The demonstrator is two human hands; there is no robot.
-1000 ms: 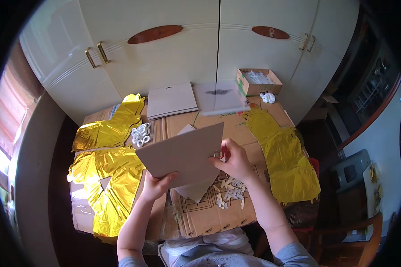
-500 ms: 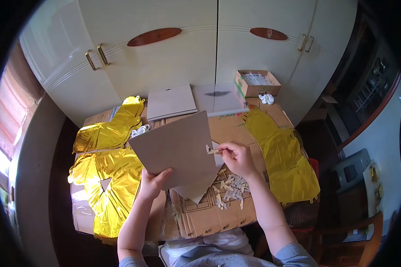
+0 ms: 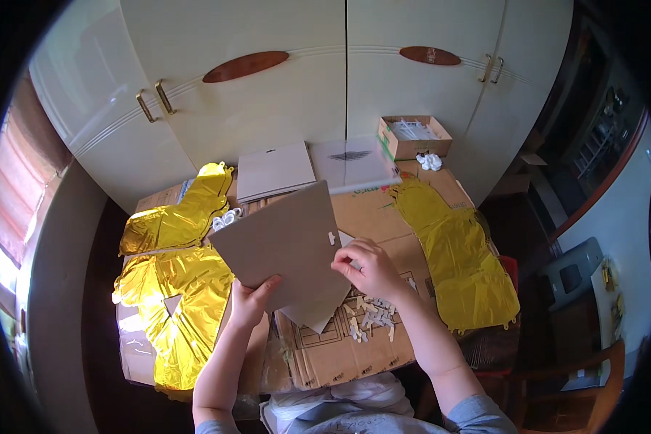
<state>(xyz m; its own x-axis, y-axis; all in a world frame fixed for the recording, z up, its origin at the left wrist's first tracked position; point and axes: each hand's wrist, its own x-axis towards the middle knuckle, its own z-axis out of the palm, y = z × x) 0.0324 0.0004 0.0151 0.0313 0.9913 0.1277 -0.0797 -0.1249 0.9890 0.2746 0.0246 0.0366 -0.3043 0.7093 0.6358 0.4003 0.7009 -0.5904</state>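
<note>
My left hand (image 3: 251,299) grips the lower left edge of a grey-brown cardboard sheet (image 3: 282,246), thumb on its face. The sheet is held tilted above the table, with a small hang-shaped hole near its right edge. My right hand (image 3: 369,266) is at that right edge, just below the hole, its fingers pinched together; what they hold, if anything, is hidden. Below my right hand lies a pile of small cardboard cut-out pieces (image 3: 369,316). Another card sheet (image 3: 314,312) is partly hidden beneath the held one.
Gold foil balloons lie at left (image 3: 184,304) and right (image 3: 456,260). At the back are stacked cardboard sheets (image 3: 275,170), a clear plastic bag (image 3: 354,163), an open box of white sticks (image 3: 414,137) and a crumpled white wad (image 3: 429,162). White cord (image 3: 226,218) lies left of the sheet.
My right hand has moved slightly down and left from the hole. The small cut-out piece seen at the hole no longer shows there. The left hand still holds the sheet.
</note>
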